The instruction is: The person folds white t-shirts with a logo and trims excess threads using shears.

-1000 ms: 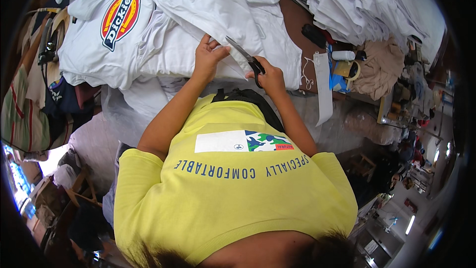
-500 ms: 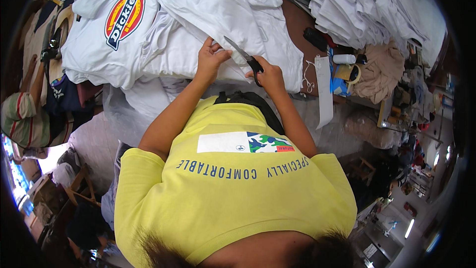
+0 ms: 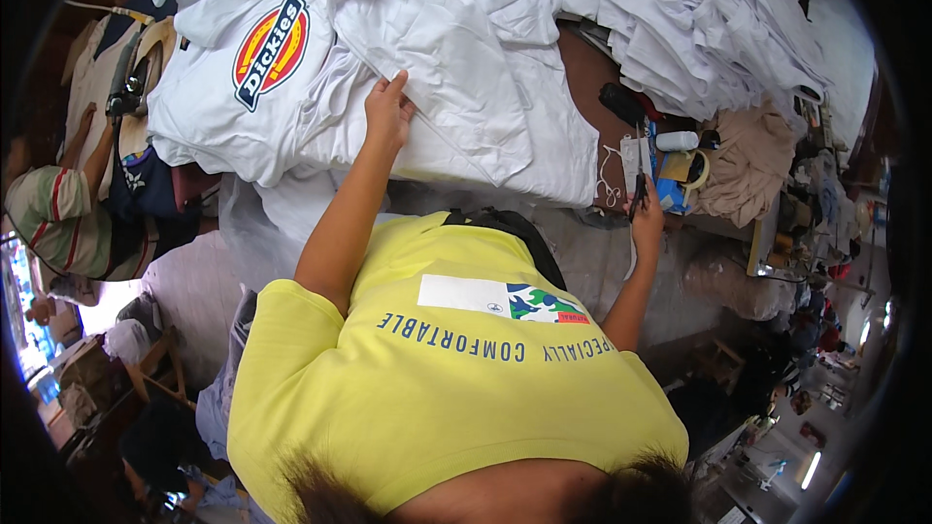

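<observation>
While rumpled, the white garment point(image 3: 466, 87) lies flat under the left hand point(image 3: 388, 112).

the right hand point(image 3: 648, 218) is small and partly closed around dark scissors point(image 3: 638, 196), whose blades blur into the clutter, so the grip is unclear. the left hand point(image 3: 388, 114) hides part of the white fabric point(image 3: 466, 68). the fabric stack point(image 3: 709, 19) runs off the top edge.
</observation>
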`<state>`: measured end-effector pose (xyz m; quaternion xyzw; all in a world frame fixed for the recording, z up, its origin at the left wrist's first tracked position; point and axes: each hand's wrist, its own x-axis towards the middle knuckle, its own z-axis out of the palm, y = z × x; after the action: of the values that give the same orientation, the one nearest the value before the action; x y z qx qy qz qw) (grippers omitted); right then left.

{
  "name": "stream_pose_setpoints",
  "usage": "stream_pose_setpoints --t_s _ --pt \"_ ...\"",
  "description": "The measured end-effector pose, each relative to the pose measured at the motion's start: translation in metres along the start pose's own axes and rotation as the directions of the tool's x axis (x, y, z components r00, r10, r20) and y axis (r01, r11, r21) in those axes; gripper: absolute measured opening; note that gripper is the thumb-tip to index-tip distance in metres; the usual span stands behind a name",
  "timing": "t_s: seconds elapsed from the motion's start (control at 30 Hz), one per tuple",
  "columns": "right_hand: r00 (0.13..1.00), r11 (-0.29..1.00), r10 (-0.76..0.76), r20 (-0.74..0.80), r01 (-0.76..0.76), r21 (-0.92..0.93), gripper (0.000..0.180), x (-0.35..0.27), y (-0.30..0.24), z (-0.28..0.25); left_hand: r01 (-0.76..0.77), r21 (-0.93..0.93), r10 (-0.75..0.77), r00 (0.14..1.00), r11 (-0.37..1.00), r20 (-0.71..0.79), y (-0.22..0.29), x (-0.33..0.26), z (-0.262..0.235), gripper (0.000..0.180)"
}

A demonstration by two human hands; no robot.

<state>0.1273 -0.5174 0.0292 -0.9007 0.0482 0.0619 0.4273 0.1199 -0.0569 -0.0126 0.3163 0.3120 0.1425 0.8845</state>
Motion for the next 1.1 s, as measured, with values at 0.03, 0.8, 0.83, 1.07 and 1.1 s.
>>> stream_pose_setpoints --t_s 0.03,0.8,0.83,1.07,1.1 --pt "0.998 0.990 -0.025 -0.066 0.016 -0.139 0.047 0.002 0.004 -0.001 -0.039 -0.003 0.038 0.999 0.999 -0.033 0.002 0.002 0.002 0.019" --pt "0.716 0.877 -0.399 0.573 0.117 0.465 0.022 -0.017 -0.139 0.111 -0.549 0.766 0.304 0.707 -0.334 0.639 0.014 -0.049 0.041 0.020" --pt "0.674 0.815 -0.435 0.597 0.013 0.579 0.027 -0.028 -0.152 0.131 -0.546 0.823 0.203 0.798 -0.156 0.568 0.018 -0.065 0.057 0.017" --pt "0.714 0.713 -0.701 -0.002 0.700 0.022 0.058 0.038 -0.096 0.205 -0.793 0.591 -0.045 0.592 0.149 0.805 0.069 -0.190 0.098 0.032" --pt "0.706 0.706 -0.706 -0.049 0.708 0.033 0.061 0.047 -0.093 0.198 -0.724 0.652 -0.112 0.646 0.224 0.755 0.083 -0.189 0.092 0.033"
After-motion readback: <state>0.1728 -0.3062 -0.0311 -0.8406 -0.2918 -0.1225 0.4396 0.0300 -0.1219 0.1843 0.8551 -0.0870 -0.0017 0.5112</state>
